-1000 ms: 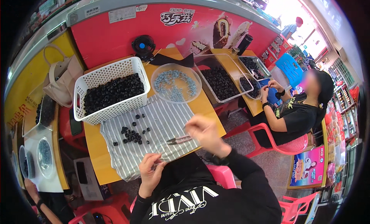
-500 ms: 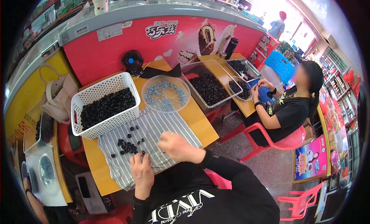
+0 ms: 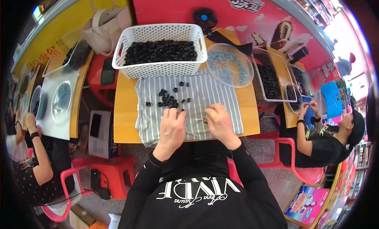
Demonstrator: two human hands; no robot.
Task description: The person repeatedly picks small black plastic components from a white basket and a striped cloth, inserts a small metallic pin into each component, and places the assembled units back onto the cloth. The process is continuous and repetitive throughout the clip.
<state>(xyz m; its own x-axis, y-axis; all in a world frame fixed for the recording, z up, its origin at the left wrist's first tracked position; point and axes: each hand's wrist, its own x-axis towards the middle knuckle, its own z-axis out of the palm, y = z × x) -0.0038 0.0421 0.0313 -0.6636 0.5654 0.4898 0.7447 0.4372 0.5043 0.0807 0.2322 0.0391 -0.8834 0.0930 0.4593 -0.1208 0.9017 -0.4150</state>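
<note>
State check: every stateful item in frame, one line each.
white basket: upright, filled with small black rings
clear bowl: upright, holds bluish small parts
striped cloth: spread flat, loose black rings on it
left hand: resting on cloth, fingers at the rings
right hand: on cloth, fingers curled
small fan: running or not, cannot tell

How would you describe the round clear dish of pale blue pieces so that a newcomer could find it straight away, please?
Start at the yellow table in front of the person, with the striped cloth spread on it. At its far edge stands a white perforated basket of black pieces; the clear dish sits just to the right of it. It alone is round, see-through and filled with pale blue bits, not black ones.
</note>
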